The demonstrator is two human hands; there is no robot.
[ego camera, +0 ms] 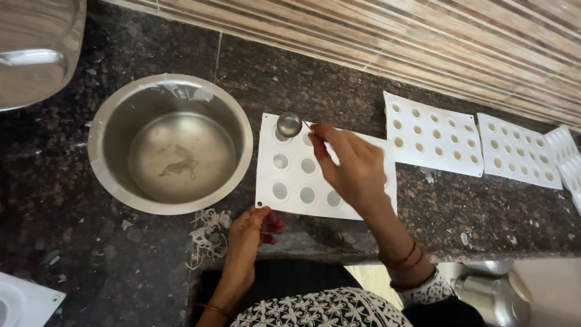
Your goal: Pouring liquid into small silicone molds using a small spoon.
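Observation:
A white mould tray (293, 197) with round cavities lies on the dark granite counter in front of me. My right hand (354, 166) reaches over it and pinches the handle of a small round steel spoon (289, 124), whose bowl hovers over the tray's far left cavity. My left hand (251, 233) grips the tray's near left corner at the counter's edge. A large steel bowl (109, 109) sits just left of the tray, holding a thin smear of pale liquid at its bottom.
Two more white mould trays (433, 134) (517, 151) lie to the right, with another at the far right edge (569, 160). A steel vessel (36, 48) stands at top left. White shreds (209, 236) lie near the counter edge. A steel pot (493, 297) sits below right.

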